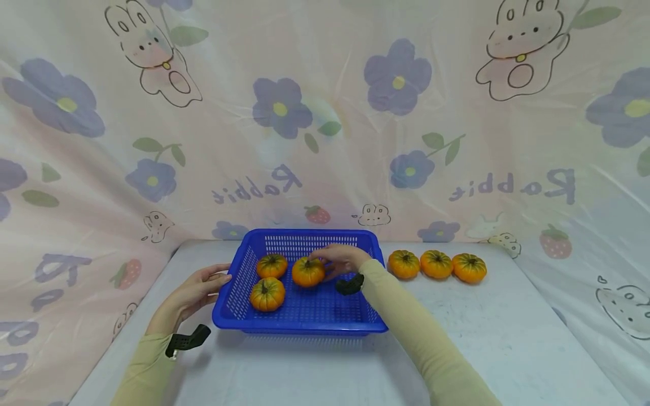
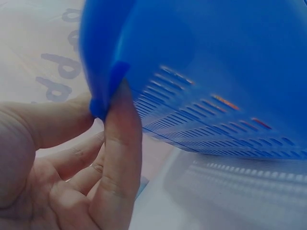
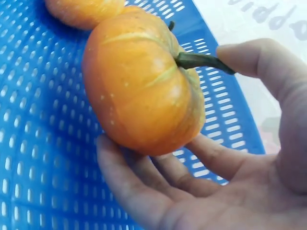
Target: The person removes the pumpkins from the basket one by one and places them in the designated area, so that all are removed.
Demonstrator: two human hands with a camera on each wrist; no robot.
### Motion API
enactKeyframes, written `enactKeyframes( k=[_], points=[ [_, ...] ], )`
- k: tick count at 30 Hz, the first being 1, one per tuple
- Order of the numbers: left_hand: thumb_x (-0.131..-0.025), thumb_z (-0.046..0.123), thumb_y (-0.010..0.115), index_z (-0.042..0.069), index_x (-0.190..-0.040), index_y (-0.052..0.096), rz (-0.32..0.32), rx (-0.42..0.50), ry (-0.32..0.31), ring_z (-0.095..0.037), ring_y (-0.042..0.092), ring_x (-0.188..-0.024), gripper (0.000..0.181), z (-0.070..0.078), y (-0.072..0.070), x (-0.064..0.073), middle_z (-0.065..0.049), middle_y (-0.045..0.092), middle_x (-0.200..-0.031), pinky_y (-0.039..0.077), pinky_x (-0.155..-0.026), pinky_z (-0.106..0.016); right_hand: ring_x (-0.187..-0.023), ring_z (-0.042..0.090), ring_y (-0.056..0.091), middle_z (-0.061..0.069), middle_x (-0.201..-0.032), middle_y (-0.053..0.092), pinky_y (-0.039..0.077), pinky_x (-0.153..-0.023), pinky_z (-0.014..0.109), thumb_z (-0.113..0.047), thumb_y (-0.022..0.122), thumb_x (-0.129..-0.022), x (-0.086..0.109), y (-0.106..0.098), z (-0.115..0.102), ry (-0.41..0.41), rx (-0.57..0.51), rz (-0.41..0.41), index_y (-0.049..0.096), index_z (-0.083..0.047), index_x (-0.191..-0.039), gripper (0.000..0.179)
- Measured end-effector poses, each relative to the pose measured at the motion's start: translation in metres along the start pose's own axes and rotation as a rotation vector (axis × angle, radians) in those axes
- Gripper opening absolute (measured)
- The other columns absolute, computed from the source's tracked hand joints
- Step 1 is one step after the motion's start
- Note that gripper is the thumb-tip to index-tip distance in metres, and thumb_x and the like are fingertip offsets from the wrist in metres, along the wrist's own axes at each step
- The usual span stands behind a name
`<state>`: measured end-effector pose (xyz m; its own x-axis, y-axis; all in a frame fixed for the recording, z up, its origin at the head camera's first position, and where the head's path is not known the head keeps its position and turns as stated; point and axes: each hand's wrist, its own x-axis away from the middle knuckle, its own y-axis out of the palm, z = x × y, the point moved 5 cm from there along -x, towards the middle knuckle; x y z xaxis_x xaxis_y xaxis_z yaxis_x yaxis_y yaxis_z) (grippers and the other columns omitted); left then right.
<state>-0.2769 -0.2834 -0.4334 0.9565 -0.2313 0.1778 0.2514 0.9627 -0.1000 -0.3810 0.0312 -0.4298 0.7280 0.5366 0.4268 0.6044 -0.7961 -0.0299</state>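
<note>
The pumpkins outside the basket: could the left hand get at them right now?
Probably not: the left hand grips the blue basket by its rim, and that basket stands between it and the three pumpkins on the table.

"Rabbit" (image 1: 527,184) — mirror-reversed, twice — on printed backdrop (image 1: 335,67); further lettering (image 1: 62,268) at left unclear

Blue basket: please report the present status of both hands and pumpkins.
Left hand: pinching blue basket rim. Right hand: holding one pumpkin inside. Two other pumpkins inside, three on table. No obstruction visible.
</note>
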Motion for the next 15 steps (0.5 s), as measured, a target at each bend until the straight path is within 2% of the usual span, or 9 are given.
enactKeyframes(
  k=[4,7,15],
  points=[
    [-0.098,0.023,0.056,-0.003,-0.147,0.023,-0.006,-0.002,0.003,-0.023,0.064,-0.096,0.065,0.000,0.000,0.000,-0.011,0.063,-0.111,0.053,-0.085,-0.037,-0.118,0.041,0.047,0.022,-0.136,0.041,0.046,-0.091,0.056,-0.021,0.065,-0.090,0.001,-0.003,-0.003,-0.022,-0.046,-0.003,0.051,0.002,-0.128,0.047],
    [-0.098,0.023,0.056,-0.004,-0.147,0.023,-0.010,-0.002,0.006,-0.023,0.064,-0.097,0.065,0.001,0.001,-0.001,-0.011,0.063,-0.111,0.053,-0.085,-0.038,-0.122,0.042,0.044,0.021,-0.138,0.041,0.042,-0.095,0.058,-0.021,0.063,-0.092,0.003,-0.006,-0.006,-0.037,-0.072,-0.011,0.053,0.003,-0.127,0.043],
    [-0.098,0.025,0.057,-0.004,-0.147,0.024,-0.003,-0.009,-0.005,-0.024,0.064,-0.096,0.066,0.001,0.000,0.000,-0.011,0.063,-0.111,0.053,-0.085,-0.038,-0.119,0.040,0.048,0.021,-0.136,0.043,0.043,-0.095,0.056,-0.020,0.061,-0.094,0.020,-0.018,-0.021,-0.082,-0.047,-0.037,0.054,0.004,-0.127,0.042]
  ],
)
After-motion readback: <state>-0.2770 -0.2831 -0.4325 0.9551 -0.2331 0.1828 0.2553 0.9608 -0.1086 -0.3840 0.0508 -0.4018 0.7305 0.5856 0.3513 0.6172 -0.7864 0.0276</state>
